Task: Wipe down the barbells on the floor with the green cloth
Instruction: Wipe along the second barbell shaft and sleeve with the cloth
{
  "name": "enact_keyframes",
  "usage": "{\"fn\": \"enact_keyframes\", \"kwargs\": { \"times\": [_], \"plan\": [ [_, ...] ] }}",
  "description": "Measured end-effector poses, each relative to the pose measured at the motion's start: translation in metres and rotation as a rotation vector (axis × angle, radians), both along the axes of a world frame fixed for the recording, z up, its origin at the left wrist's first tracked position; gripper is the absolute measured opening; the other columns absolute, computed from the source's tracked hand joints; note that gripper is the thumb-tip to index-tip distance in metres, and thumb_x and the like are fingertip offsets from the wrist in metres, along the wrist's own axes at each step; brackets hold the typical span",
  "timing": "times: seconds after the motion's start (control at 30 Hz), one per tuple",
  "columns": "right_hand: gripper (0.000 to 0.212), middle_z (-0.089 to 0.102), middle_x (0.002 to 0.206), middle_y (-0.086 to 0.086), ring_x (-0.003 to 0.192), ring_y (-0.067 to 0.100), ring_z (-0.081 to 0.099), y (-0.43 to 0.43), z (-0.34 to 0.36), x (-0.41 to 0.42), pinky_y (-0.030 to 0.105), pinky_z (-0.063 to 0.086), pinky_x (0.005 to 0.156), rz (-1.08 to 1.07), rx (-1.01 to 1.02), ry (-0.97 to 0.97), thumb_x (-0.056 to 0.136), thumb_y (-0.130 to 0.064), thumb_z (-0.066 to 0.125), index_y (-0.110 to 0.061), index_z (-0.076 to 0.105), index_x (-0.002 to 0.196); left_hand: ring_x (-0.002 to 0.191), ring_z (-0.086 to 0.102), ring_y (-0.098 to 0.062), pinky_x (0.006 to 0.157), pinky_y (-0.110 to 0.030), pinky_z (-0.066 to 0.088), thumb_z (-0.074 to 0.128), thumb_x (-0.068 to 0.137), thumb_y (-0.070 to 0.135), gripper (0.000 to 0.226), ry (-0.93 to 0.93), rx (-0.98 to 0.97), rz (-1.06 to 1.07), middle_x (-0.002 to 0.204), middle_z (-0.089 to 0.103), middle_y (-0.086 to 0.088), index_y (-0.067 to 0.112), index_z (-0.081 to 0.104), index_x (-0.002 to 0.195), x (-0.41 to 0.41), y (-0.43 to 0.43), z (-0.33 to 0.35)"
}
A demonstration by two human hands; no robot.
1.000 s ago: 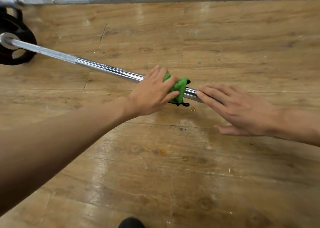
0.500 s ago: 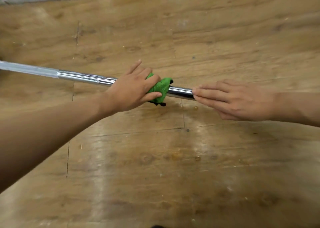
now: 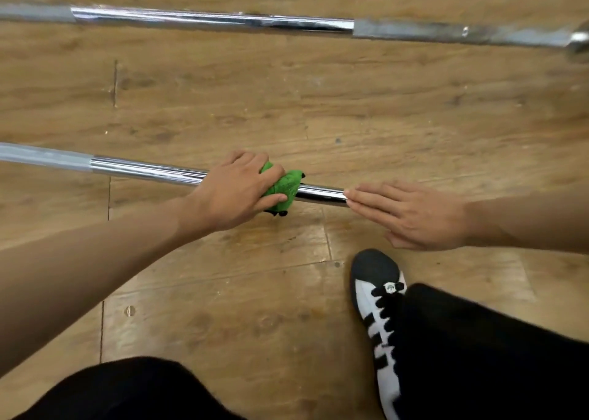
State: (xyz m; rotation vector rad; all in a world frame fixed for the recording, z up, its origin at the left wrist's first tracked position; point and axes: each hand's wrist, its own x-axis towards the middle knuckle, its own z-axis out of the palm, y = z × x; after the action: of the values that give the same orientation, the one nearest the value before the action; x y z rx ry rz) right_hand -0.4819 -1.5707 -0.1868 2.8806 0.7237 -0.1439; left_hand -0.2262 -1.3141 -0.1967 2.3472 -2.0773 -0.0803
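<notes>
- Gripping the green cloth [image 3: 283,187] with the left hand [image 3: 236,193]: fingers curled over the top, thumb tucked beneath, the wad clamped round the near barbell [image 3: 143,169] at mid-frame.
- Pressing down on that same bar with the right hand [image 3: 411,214]: fingers straight and held together, pinching nothing. Sits just at 3 o'clock of the cloth, with a short bare run of chrome between.
- Lying on the wooden floor [image 3: 255,292], long axis from 9 o'clock to 3 o'clock, dipping slightly toward 4.
- By judgement, wiping possible only along that axis. Toward 3 o'clock, blocked almost at once by the steadying fingertips. Toward 9 o'clock, a long open stretch of chrome, then a duller section at the frame edge.
- Probably calls for shifting the right hand further out, or stroking toward 9.
- At 12 o'clock, well apart and roughly parallel: the far barbell [image 3: 210,21], touched by neither hand.
- At 5 o'clock of the cloth, near the right hand: a black-and-white shoe [image 3: 379,308], apart from the bar.
</notes>
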Motion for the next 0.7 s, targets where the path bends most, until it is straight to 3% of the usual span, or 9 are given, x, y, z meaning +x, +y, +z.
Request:
{"fn": "enact_keyframes", "kwargs": {
  "times": [0.13, 0.4, 0.53, 0.63, 0.7],
  "plan": [
    [0.074, 0.017, 0.171, 0.021, 0.158, 0.035, 0.016, 0.016, -0.006, 0.015, 0.043, 0.013, 0.125, 0.046, 0.042, 0.022, 0.1, -0.033, 0.04, 0.003, 0.021, 0.161, 0.096, 0.058, -0.035, 0.097, -0.046, 0.041, 0.032, 0.103, 0.058, 0.053, -0.062, 0.006, 0.033, 0.105, 0.058, -0.015, 0.015, 0.058, 0.121, -0.001, 0.003, -0.002],
    [0.052, 0.049, 0.15, 0.029, 0.136, 0.044, 0.051, 0.044, -0.026, 0.044, 0.052, 0.05, 0.106, -0.017, 0.32, -0.094, 0.103, -0.017, 0.046, 0.011, 0.045, 0.147, 0.101, 0.055, -0.036, 0.098, -0.049, 0.036, 0.036, 0.105, 0.058, 0.05, -0.064, -0.021, 0.174, 0.11, 0.056, -0.015, 0.017, 0.058, 0.122, -0.023, 0.006, -0.006],
    [0.059, 0.04, 0.159, 0.024, 0.146, 0.037, 0.042, 0.033, -0.02, 0.044, 0.049, 0.046, 0.113, 0.027, 0.386, -0.037, 0.098, -0.002, 0.057, 0.006, 0.039, 0.154, 0.099, 0.056, -0.038, 0.09, -0.048, 0.036, 0.038, 0.105, 0.056, 0.051, -0.083, -0.047, 0.163, 0.114, 0.057, -0.02, 0.014, 0.059, 0.124, -0.04, 0.003, -0.009],
    [0.06, 0.037, 0.164, 0.015, 0.148, 0.031, 0.041, 0.023, -0.016, 0.043, 0.043, 0.043, 0.115, 0.031, 0.405, 0.011, 0.099, 0.006, 0.039, -0.002, 0.035, 0.159, 0.091, 0.056, -0.036, 0.083, -0.046, 0.036, 0.044, 0.105, 0.054, 0.048, -0.099, -0.1, 0.14, 0.109, 0.058, -0.02, 0.012, 0.061, 0.122, -0.035, 0.006, -0.011],
    [0.07, 0.034, 0.166, 0.011, 0.145, 0.031, 0.046, 0.02, -0.015, 0.045, 0.045, 0.049, 0.109, 0.033, 0.419, 0.045, 0.095, 0.016, 0.04, -0.006, 0.032, 0.161, 0.088, 0.056, -0.035, 0.081, -0.045, 0.035, 0.043, 0.105, 0.056, 0.049, -0.093, -0.122, 0.171, 0.104, 0.058, -0.019, 0.012, 0.061, 0.116, -0.025, 0.013, -0.011]
  ]
}}
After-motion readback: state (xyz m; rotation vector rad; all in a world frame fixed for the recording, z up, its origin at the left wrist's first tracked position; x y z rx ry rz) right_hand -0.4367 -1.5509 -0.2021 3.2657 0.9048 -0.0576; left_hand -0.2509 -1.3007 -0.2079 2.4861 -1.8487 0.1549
